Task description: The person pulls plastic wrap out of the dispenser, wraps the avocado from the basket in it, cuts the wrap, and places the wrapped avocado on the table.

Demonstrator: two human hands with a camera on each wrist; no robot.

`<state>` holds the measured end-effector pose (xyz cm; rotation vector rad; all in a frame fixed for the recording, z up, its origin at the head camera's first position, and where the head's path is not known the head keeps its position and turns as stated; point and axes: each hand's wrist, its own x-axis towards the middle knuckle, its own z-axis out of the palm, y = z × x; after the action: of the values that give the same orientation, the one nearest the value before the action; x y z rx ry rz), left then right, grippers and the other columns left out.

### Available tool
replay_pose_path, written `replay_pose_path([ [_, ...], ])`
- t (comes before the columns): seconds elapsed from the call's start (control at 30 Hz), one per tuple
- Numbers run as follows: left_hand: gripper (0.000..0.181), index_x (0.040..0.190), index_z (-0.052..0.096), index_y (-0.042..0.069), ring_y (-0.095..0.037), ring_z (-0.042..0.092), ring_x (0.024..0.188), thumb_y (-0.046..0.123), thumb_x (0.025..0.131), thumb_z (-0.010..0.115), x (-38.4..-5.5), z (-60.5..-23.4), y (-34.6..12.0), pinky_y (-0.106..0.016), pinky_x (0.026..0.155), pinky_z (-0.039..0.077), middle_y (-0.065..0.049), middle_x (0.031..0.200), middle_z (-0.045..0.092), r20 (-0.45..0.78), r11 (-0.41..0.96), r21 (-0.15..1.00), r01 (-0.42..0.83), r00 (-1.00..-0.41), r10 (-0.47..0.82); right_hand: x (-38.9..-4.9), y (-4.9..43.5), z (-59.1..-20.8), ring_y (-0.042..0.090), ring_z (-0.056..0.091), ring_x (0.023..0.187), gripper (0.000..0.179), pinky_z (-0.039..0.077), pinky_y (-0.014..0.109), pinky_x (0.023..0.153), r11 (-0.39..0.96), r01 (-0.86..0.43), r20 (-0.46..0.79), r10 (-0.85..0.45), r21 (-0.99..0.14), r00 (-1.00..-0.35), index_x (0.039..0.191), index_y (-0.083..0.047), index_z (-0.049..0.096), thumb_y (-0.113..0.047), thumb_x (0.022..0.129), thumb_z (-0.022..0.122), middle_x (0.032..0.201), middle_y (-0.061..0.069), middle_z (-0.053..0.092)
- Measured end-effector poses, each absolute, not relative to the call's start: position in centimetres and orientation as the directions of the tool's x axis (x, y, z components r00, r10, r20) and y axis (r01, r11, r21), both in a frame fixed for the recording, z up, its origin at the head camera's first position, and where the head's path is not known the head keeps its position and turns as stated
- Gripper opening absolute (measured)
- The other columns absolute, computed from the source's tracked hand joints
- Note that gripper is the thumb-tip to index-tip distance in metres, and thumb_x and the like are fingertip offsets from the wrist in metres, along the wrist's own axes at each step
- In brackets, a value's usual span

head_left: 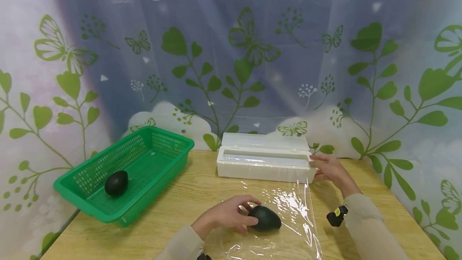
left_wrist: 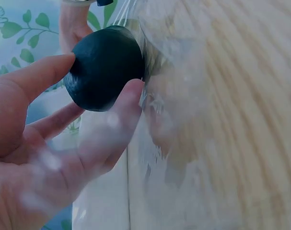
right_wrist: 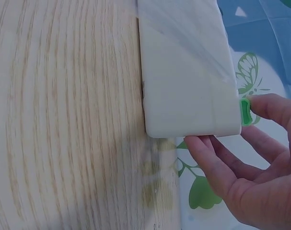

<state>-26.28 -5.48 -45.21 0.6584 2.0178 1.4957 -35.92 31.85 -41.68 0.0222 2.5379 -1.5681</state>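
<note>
A dark avocado (head_left: 266,218) lies on a sheet of clear cling film (head_left: 288,200) spread over the table. My left hand (head_left: 230,214) grips its left end, thumb and fingers on opposite sides, as the left wrist view also shows around the avocado (left_wrist: 104,67). Behind it stands a white cling film dispenser (head_left: 263,170) with its lid raised and the film drawn out over its front. At the dispenser's right end, my right hand (head_left: 330,168) holds the corner. In the right wrist view one fingertip touches a small green tab (right_wrist: 246,112) there.
To the left, a green plastic basket (head_left: 155,188) holds another dark avocado (head_left: 116,183). The wooden table (head_left: 173,216) meets a patterned curtain (head_left: 202,51) along its back edge, just behind the dispenser.
</note>
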Motion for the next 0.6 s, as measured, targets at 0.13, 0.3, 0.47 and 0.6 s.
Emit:
replay_pose_path([
  [0.13,0.05,0.144,0.056,0.007,-0.022,0.069,0.087,0.009,0.096,0.072,-26.4,-45.3,-5.5,-0.038,0.068,0.066,-0.013,0.118,0.06,-0.129,0.273,0.959,0.077,-0.741,0.659,-35.8,31.9,-41.8,0.015,0.063,0.094,0.062,0.063,0.033,0.089,0.456,0.103,-0.146,-0.059,-0.884,-0.988,0.156,0.006,0.035,-0.027,0.107,0.055,0.145,0.032,0.049],
  [0.3,0.049,0.143,0.057,0.009,-0.021,0.069,0.096,0.01,0.097,0.072,-26.5,-45.3,-5.5,-0.038,0.069,0.066,-0.013,0.12,0.06,-0.128,0.282,0.955,0.088,-0.736,0.665,-35.7,32.0,-41.9,0.018,0.063,0.096,0.062,0.062,0.037,0.093,0.467,0.095,-0.14,-0.062,-0.879,-0.988,0.155,0.007,0.035,-0.028,0.108,0.055,0.151,0.036,0.042],
  [0.47,0.05,0.144,0.056,0.01,-0.021,0.069,0.095,0.01,0.096,0.072,-26.5,-45.1,-5.5,-0.037,0.069,0.065,-0.012,0.12,0.06,-0.131,0.29,0.952,0.095,-0.732,0.668,-35.5,31.7,-41.5,0.044,0.063,0.115,0.066,0.06,0.045,0.099,0.496,0.051,-0.107,-0.086,-0.867,-0.99,0.155,0.013,0.028,-0.028,0.109,0.051,0.153,0.042,0.037],
  [0.6,0.053,0.146,0.055,0.011,-0.022,0.069,0.098,0.012,0.096,0.073,-26.4,-44.8,-5.9,-0.039,0.07,0.066,-0.013,0.122,0.06,-0.136,0.303,0.948,0.098,-0.736,0.663,-34.8,31.1,-40.8,0.059,0.043,0.137,0.071,0.054,0.055,0.106,0.562,0.032,-0.093,-0.081,-0.826,-0.992,0.157,0.015,0.021,-0.029,0.11,0.051,0.155,0.046,0.028],
])
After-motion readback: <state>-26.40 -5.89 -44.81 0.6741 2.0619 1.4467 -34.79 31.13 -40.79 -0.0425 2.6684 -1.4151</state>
